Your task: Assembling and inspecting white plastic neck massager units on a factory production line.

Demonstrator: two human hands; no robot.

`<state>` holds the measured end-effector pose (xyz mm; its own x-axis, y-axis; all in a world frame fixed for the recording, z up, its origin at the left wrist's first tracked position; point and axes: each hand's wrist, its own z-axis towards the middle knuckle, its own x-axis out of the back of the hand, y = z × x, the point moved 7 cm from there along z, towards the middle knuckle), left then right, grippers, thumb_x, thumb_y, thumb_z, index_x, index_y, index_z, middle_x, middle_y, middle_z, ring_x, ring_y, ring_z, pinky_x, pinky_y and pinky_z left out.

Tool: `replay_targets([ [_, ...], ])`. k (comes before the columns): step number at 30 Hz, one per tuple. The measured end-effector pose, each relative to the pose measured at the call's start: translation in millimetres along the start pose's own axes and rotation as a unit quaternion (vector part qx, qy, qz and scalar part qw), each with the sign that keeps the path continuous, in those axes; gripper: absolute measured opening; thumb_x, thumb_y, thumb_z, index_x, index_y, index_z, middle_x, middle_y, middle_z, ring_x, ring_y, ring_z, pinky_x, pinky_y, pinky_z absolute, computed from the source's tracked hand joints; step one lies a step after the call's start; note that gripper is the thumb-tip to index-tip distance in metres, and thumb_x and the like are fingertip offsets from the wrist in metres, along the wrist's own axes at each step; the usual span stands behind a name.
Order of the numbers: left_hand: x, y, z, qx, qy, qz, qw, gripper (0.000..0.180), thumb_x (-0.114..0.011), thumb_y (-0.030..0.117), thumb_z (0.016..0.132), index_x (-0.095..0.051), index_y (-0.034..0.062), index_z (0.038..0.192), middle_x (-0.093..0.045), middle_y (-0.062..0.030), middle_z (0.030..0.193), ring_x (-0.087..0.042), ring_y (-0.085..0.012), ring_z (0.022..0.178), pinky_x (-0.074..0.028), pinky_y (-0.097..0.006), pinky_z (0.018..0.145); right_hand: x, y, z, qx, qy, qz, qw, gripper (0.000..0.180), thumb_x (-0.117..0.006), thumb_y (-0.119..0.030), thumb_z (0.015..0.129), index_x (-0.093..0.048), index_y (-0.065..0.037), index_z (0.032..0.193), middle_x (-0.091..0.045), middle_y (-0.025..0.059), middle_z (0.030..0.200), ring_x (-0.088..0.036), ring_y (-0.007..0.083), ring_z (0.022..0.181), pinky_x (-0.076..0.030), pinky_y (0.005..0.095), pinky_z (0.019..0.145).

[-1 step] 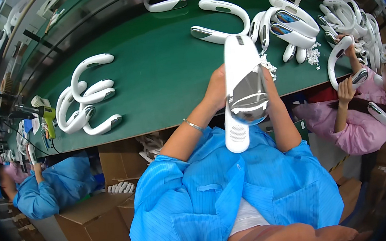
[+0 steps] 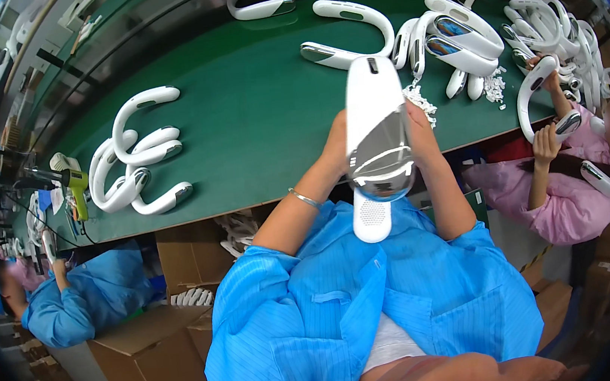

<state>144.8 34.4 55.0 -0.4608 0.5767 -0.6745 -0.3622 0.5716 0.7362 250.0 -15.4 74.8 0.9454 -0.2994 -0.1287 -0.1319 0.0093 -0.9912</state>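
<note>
I hold a white neck fan (image 2: 372, 104) upright before my chest, over the table's near edge. Its dark glossy panel catches the light, and a perforated grille shows at its lower end. My left hand (image 2: 334, 142) grips it from the left side, and my right hand (image 2: 420, 131) from the right. Both hands are closed round it, with most fingers hidden behind its body. Just beyond my right hand lies a heap of small white pieces (image 2: 421, 104). More neck fans (image 2: 465, 40) are piled a little farther to the right.
Several neck fans (image 2: 137, 153) rest at the left of the green table (image 2: 251, 114), near a yellow-green heat gun (image 2: 78, 192). At right, a person in pink (image 2: 557, 192) handles one beside a big pile. A person in blue (image 2: 98, 289) sits left. Cardboard boxes (image 2: 151, 358) stand below.
The neck fan in my hands has shifted slightly left and turned a little, and both hands have moved with it. Nothing on the table has visibly moved.
</note>
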Motion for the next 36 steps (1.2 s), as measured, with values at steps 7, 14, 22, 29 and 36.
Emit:
replay_targets([
  [7,-4,-2,7,0.064,-0.032,-0.054,0.996,0.036,-0.039,0.023,0.099,-0.039,-0.0003,0.126,-0.057,-0.0167,0.101,-0.064,-0.0248,0.084,-0.057,-0.039,0.073,-4,2,5,-0.009,-0.023,0.043,0.999,0.045,-0.039,-0.030,0.099,-0.045,0.001,0.131,-0.061,0.0064,0.098,-0.060,0.0092,0.079,-0.050,0.0208,0.068],
  [14,6,4,11,0.043,0.005,0.004,0.999,0.033,-0.047,0.023,0.096,-0.049,-0.0029,0.117,-0.061,-0.0132,0.093,-0.063,-0.0209,0.077,-0.055,-0.032,0.068,-13,0,10,0.044,-0.032,-0.033,0.998,0.034,-0.051,-0.019,0.093,-0.054,-0.001,0.122,-0.062,0.0022,0.089,-0.056,0.0046,0.072,-0.046,0.0187,0.061],
  [22,17,-10,13,0.017,0.042,0.088,0.995,0.033,-0.054,0.026,0.093,-0.058,-0.0021,0.110,-0.063,-0.0072,0.087,-0.059,-0.0108,0.070,-0.048,-0.023,0.062,-10,14,4,0.093,0.071,-0.038,0.992,0.024,-0.052,-0.009,0.091,-0.058,0.001,0.111,-0.062,0.0030,0.082,-0.056,0.0062,0.071,-0.045,0.0214,0.063],
  [29,12,10,49,0.035,0.071,0.046,0.996,0.032,-0.049,0.024,0.096,-0.056,-0.0049,0.108,-0.065,-0.0135,0.091,-0.064,-0.0203,0.072,-0.054,-0.031,0.069,15,1,25,0.107,0.087,-0.060,0.989,0.033,-0.045,-0.008,0.092,-0.052,0.002,0.122,-0.065,0.0127,0.098,-0.063,0.0135,0.077,-0.049,0.0262,0.070],
  [36,-3,34,83,0.028,0.015,0.038,0.999,0.036,-0.049,0.023,0.095,-0.056,-0.0093,0.108,-0.063,-0.0181,0.104,-0.063,-0.0235,0.093,-0.051,-0.034,0.084,-20,-72,-2,0.413,0.006,-0.439,0.798,0.065,-0.072,0.000,0.062,-0.051,-0.004,0.124,-0.053,0.0138,0.124,-0.048,0.0311,0.118,-0.040,0.0424,0.096],
])
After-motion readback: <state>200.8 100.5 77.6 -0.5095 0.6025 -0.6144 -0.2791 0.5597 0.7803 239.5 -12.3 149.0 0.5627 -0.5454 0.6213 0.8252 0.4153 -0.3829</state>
